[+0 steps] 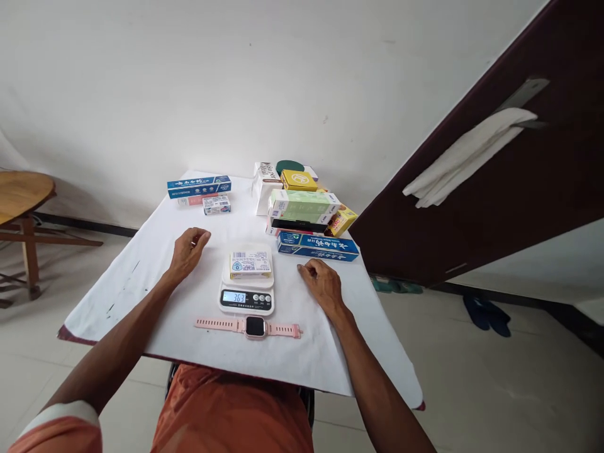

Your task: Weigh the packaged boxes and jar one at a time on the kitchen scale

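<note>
White cloth point(193, 289) covers the desk point(76, 335), where a box point(250, 265) sits on the scale point(247, 292) between left hand point(186, 253) and right hand point(324, 284), both empty, loosely curled and best kept clear for steady readings.

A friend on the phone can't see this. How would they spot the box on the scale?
On the white-covered table, between the left hand and right hand, sits a white scale. The box lies on its platform: pale, with blue print and a yellow lower edge. Only this one is on the scale; the other boxes are farther back.
</note>
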`<state>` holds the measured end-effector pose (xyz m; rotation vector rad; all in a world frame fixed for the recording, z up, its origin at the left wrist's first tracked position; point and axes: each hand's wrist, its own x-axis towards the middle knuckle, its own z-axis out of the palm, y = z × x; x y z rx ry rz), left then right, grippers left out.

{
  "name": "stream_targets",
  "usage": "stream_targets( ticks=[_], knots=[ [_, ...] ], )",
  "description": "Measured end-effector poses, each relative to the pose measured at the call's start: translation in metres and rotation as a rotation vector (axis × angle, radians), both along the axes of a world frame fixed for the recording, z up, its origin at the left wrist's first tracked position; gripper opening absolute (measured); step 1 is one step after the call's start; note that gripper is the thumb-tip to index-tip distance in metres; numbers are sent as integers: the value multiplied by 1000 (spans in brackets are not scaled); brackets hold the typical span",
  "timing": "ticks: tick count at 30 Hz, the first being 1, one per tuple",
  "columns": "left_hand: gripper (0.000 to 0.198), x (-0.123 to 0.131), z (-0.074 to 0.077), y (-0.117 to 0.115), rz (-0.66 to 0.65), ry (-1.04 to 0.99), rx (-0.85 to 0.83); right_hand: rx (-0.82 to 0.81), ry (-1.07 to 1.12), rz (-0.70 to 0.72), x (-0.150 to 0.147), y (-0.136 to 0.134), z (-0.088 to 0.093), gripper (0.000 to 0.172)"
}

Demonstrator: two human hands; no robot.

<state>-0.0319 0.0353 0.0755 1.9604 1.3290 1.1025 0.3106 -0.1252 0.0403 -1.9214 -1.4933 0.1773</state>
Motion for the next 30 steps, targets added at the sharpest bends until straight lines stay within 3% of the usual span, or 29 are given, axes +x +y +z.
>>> stream_targets(
  ticks=[2, 6, 11, 14, 18, 23, 26, 30],
  knots=[
    [40, -5, -10, 7, 69, -48, -75, 11, 61, 60, -1, -1, 12, 31],
    [39, -3, -16, 12, 31, -57, -81, 32, 92, 230, -23, 2, 47, 28],
    [39, 1, -15, 9, -6, -24, -34, -44, -106, 475, -69, 26, 75, 69],
    [39, 0, -16, 9, -3, -16, -22, -175, -216, 515, -88, 39, 77, 69],
    [39, 0, -18, 10, -22, 5, 2, -230, -282, 486, -99, 44, 76, 57],
    [38, 0, -18, 10, -43, 47, 43, -75, -220, 399, -81, 33, 77, 53],
    [38, -1, -19, 11, -42, 62, 57, 19, -164, 203, -45, 17, 76, 48],
    [37, 0, -21, 12, -61, 79, 80, 21, -179, -157, 17, 1, 68, 48]
  ],
)
